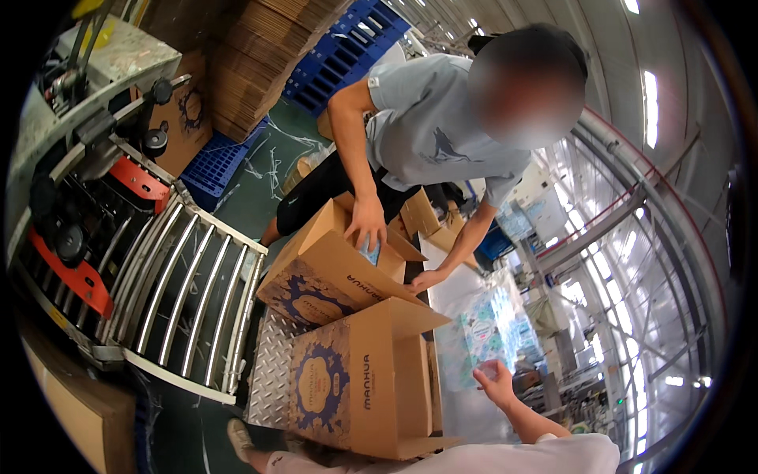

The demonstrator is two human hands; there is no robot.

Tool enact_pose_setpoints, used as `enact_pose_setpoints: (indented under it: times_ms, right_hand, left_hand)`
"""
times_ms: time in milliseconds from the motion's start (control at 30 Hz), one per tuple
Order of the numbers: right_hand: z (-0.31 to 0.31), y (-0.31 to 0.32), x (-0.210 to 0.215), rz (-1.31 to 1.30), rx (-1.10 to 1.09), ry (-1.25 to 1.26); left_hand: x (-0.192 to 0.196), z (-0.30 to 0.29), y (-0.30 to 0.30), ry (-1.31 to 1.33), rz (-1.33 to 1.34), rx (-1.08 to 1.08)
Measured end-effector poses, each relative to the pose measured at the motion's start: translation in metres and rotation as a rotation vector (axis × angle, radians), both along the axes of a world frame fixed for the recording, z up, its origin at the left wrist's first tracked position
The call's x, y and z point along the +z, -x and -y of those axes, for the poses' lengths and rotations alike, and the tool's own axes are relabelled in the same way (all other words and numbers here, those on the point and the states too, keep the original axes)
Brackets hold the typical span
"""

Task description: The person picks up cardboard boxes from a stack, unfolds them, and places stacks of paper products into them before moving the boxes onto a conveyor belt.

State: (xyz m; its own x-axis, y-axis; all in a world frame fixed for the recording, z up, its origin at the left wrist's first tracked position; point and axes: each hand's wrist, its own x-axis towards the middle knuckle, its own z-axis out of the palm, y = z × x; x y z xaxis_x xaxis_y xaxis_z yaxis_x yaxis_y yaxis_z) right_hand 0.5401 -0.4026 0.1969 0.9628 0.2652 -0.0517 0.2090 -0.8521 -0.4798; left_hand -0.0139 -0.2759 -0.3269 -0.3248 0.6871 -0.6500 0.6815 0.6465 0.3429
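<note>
My right hand (pixel 497 385) reaches in from the lower right, its fingers loosely curled and apart, with nothing visible in it. It is beside a stack of blue-and-white patterned plastic packs (pixel 483 336) on a pale table surface. My left hand is out of sight. An open cardboard box (pixel 320 387) stands right in front of me with its flaps up. Behind it, a second open cardboard box (pixel 316 276) is tilted. A co-worker's hand (pixel 367 223) is at a blue pack inside that box, and the co-worker's other hand (pixel 428 280) touches its edge.
A roller conveyor (pixel 189 292) with red-orange guides runs on the left, beside a diamond-plate metal surface (pixel 270 371). Flattened cardboard (pixel 257 63) is stacked at the back near blue pallets (pixel 339 55). A cardboard box (pixel 87 411) stands at lower left. Plastic strips litter the green floor.
</note>
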Motion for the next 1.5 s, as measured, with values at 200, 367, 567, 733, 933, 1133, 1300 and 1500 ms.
enact_pose_setpoints:
  times_ms: [200, 367, 567, 733, 933, 1133, 1300, 1500]
  right_hand:
    - [-0.022, 0.005, -0.004, -0.928, -0.402, -1.100]
    - [-0.045, 0.008, -0.040, -1.188, -0.223, -1.171]
    - [-0.018, -0.002, -0.093, -1.241, -0.125, -1.108]
    - [-0.007, -0.009, -0.095, -1.253, -0.170, -1.194]
    - [-0.013, 0.010, -0.082, -1.478, 0.141, -1.614]
    - [0.074, 0.016, -0.060, -0.476, -0.052, -1.000]
    - [0.356, 0.070, -0.071, 0.521, -0.716, -0.159]
    - [0.450, 0.238, -0.094, 0.052, -1.143, 1.015]
  left_hand:
    - [0.067, -0.040, 0.129, -0.481, 0.007, 0.152]
    - [0.058, -0.098, 0.133, -0.206, -0.164, 0.134]
    - [0.144, -0.154, -0.028, -0.223, 0.414, -0.417]
    - [0.385, -0.120, -0.241, -0.675, 0.862, -0.326]
    - [0.509, -0.035, -0.429, -0.638, 1.136, -1.062]
    - [0.449, -0.027, -0.485, 0.281, 1.225, -0.997]
    - [0.458, -0.044, -0.519, 0.309, 1.041, -0.989]
    - [0.426, -0.038, -0.542, 0.340, 0.904, -1.089]
